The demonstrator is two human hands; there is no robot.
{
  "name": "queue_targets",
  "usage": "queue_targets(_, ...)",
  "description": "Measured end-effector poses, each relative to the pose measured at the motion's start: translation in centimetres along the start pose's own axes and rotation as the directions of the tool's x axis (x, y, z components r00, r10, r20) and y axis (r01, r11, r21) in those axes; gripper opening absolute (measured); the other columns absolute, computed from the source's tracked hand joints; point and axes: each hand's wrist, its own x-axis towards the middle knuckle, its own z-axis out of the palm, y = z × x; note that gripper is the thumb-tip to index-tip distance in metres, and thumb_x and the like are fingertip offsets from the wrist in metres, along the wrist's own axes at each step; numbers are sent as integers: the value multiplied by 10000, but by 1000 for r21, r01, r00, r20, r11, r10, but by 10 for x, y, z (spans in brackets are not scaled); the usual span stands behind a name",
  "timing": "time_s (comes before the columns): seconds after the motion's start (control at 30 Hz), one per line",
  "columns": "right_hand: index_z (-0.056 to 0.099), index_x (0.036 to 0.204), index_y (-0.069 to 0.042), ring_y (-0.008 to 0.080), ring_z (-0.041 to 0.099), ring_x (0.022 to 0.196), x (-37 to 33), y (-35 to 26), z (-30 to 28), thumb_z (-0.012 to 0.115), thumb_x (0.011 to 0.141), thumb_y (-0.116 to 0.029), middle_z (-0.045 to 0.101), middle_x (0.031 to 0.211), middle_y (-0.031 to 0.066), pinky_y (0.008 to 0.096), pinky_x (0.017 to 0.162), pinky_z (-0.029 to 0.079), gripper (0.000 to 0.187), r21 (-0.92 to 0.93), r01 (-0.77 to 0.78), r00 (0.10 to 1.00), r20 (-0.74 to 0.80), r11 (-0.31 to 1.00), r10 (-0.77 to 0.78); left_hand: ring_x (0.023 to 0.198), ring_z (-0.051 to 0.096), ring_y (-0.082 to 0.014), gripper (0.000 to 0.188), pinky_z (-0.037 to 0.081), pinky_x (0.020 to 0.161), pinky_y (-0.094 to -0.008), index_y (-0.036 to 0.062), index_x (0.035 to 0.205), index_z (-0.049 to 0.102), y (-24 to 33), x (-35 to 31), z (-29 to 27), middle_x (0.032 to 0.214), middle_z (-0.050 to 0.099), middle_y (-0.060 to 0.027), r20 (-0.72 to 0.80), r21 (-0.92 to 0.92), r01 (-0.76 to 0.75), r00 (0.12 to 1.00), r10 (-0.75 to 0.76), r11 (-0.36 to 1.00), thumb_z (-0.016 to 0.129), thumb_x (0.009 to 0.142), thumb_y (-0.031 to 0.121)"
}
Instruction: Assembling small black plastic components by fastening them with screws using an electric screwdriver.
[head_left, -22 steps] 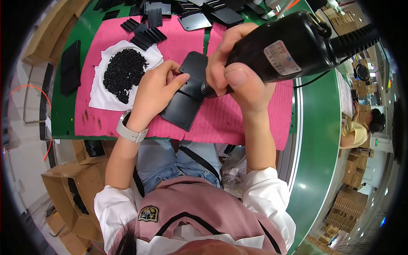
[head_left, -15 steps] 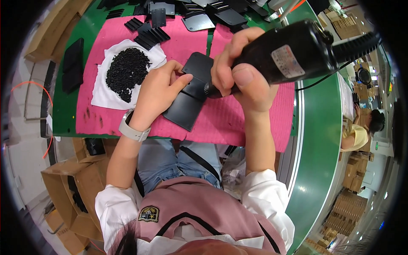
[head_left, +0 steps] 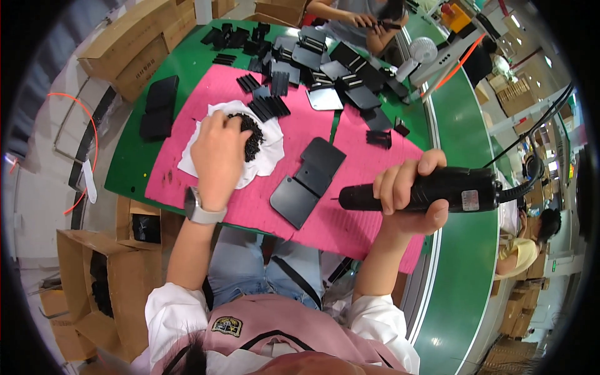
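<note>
The left hand (head_left: 219,153) is reaching into the heap of small black screws (head_left: 251,139) on a white cloth (head_left: 265,164), fingers curled down among them. The black hinged plate (head_left: 308,181) is lying untouched on the pink mat (head_left: 350,225), and the right hand (head_left: 409,197) is gripping the black electric screwdriver (head_left: 431,190), fingers wrapped tight, its tip hovering just beside the plate

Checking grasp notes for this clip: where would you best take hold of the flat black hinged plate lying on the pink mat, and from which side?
Probably at the near lower corner of the black plate, coming from the left. It lies flat on the pink mat, so fingers must slide under a free edge. The right hand and its power screwdriver crowd the right side; the left hand is on the screw pile.
</note>
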Motion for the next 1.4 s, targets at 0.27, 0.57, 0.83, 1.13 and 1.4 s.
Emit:
queue_targets(0.27, 425, 983, -25, 146, 435, 411, -1, 14, 9, 735, 731, -265, 478, 565, 62, 264, 400, 391, 466, 6, -43, 998, -39, 999, 43, 778, 574, -300, 113, 466, 669, -395, 4, 817, 607, -25, -3, 13, 808, 547, -120, -30, -133, 25, 999, -29, 991, 670, 759, 77)
queue_targets(0.57, 420, 1023, -33, 132, 422, 396, 3, 16, 16, 673, 765, -325, 451, 543, 44, 264, 425, 386, 465, -101, -82, 996, 13, 991, 84, 719, 600, -305, 73, 475, 629, -394, 11, 819, 621, -32, -4, 18, 797, 582, -118, -145, -218, -10, 989, -22, 976, 626, 791, 78)
queue_targets(0.83, 428, 1088, -58, 132, 429, 433, 13, 17, 26, 603, 838, -511, 461, 609, 27, 308, 519, 418, 546, 15, 99, 995, 2, 995, -99, 645, 577, -151, 51, 456, 556, -245, -21, 790, 589, 2, -12, -4, 797, 558, -72, 17, -768, 11, 1000, 3, 640, 630, 759, -25)
queue_targets(1.13, 412, 1168, -82, 149, 484, 466, 21, 11, 29, 540, 855, -589, 483, 627, 30, 334, 551, 438, 610, 256, 172, 981, 43, 951, -189, 666, 594, -101, 108, 465, 557, -211, -23, 896, 676, 21, -38, -11, 845, 647, -76, 221, -959, 165, 945, 241, 229, 635, 796, -33)
queue_targets(1.4, 438, 1159, -70, 136, 476, 471, 15, 19, 37, 532, 865, -572, 478, 645, 18, 321, 580, 423, 590, 166, 110, 985, 110, 980, -130, 658, 589, -104, 101, 461, 554, -218, -12, 860, 686, 22, -37, -17, 832, 648, -71, 190, -925, 89, 950, 247, 370, 656, 767, -34)
